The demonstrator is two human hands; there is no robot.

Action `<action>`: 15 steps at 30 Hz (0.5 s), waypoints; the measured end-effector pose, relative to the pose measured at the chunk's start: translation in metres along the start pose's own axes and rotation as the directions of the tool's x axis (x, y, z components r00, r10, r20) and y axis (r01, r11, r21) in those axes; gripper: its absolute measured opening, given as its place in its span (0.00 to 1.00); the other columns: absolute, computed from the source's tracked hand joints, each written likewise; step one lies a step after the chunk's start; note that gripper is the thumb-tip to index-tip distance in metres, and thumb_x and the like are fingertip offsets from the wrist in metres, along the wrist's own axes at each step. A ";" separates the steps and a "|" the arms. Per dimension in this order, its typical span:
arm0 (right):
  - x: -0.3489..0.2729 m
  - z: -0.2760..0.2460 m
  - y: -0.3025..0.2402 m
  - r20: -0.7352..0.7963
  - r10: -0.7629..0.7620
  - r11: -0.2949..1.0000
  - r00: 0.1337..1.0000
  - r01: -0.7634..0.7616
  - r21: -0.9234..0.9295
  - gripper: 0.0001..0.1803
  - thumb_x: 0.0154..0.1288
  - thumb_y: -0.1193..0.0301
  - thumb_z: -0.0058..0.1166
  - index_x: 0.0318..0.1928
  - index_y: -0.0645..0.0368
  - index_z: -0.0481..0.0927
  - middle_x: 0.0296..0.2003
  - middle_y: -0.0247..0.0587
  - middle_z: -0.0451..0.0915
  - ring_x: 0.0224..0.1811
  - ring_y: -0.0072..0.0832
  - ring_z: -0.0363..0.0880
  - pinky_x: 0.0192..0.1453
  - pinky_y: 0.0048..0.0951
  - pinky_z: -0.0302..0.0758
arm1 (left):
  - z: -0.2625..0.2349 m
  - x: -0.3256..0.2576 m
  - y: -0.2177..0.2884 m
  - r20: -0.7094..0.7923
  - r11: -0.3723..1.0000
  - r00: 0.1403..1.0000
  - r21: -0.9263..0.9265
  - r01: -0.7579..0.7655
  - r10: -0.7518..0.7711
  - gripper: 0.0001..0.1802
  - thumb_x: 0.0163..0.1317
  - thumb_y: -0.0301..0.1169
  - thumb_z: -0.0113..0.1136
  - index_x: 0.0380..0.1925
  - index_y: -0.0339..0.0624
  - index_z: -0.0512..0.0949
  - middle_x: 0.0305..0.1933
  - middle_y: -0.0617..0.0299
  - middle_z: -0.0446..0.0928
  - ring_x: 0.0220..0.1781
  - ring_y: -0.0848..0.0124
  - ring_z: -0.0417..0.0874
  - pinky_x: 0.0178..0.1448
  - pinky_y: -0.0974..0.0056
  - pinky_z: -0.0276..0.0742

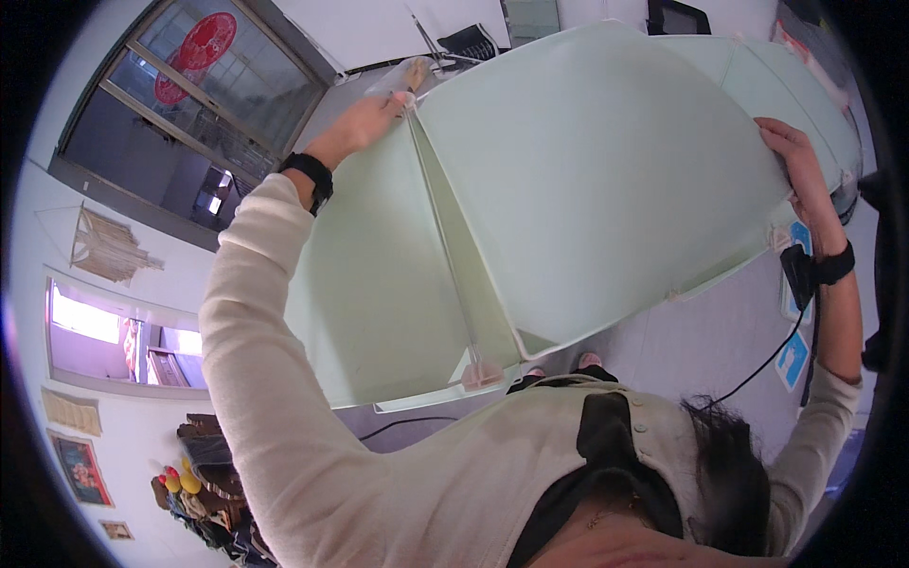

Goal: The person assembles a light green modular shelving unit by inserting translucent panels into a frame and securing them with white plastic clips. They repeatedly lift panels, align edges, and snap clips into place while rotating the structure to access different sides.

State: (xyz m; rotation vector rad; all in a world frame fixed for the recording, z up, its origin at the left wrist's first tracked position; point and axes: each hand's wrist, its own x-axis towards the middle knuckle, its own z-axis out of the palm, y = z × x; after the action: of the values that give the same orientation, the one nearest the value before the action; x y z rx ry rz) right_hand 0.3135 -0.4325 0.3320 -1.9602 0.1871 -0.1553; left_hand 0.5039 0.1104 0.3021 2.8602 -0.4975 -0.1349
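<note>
A large pale green panel (606,189) with rounded corners spans the middle, tilted, its left edge apart from the pale green surface (379,275) beside it. At the far left corner, my left hand (377,119) is closed at the panel's edge, next to a clear connector; its fingertips are partly hidden. My right hand (793,161) grips the panel's right edge, fingers bent over it and the thumb out of sight. Another pale green section (800,99) lies beyond it at the far right. A clear plastic connector (481,374) sits at the near end of the gap.
A black cable (757,383) runs from the black device at my right wrist. Blue-and-white cards (792,362) lie below on the right. A dark chair (677,19) stands at the back, a glazed window (180,95) at far left. Clothes (204,483) hang at lower left.
</note>
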 end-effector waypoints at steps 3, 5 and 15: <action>0.002 0.010 0.005 -0.101 0.073 0.989 0.992 -0.085 -0.120 0.25 0.69 0.61 0.46 0.57 0.69 0.72 0.47 0.43 0.77 0.47 0.26 0.75 0.53 0.22 0.70 | -0.001 -0.002 0.006 0.010 0.994 0.998 0.094 0.055 -0.056 0.41 0.69 0.61 0.26 0.48 0.35 0.76 0.49 0.39 0.77 0.55 0.43 0.74 0.58 0.51 0.68; 0.000 0.014 0.006 -0.054 0.050 0.986 0.997 -0.058 -0.157 0.26 0.69 0.60 0.46 0.58 0.70 0.71 0.49 0.44 0.75 0.51 0.27 0.73 0.57 0.24 0.67 | -0.001 -0.005 0.010 -0.006 0.994 0.997 0.079 0.079 -0.078 0.40 0.70 0.59 0.29 0.48 0.31 0.76 0.49 0.38 0.77 0.54 0.45 0.75 0.59 0.54 0.68; -0.014 0.014 0.004 0.039 0.028 0.982 0.999 -0.020 -0.189 0.25 0.71 0.60 0.44 0.56 0.71 0.73 0.45 0.42 0.78 0.46 0.24 0.74 0.54 0.23 0.68 | -0.002 -0.006 0.019 -0.058 0.991 0.996 0.115 0.071 -0.065 0.40 0.70 0.59 0.24 0.49 0.35 0.75 0.48 0.39 0.77 0.53 0.42 0.74 0.56 0.50 0.69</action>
State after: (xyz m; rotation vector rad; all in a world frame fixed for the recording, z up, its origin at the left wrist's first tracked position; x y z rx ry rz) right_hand 0.3023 -0.4184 0.3230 -2.1469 0.2047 -0.0834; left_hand 0.4928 0.0955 0.3090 2.9877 -0.4101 -0.0413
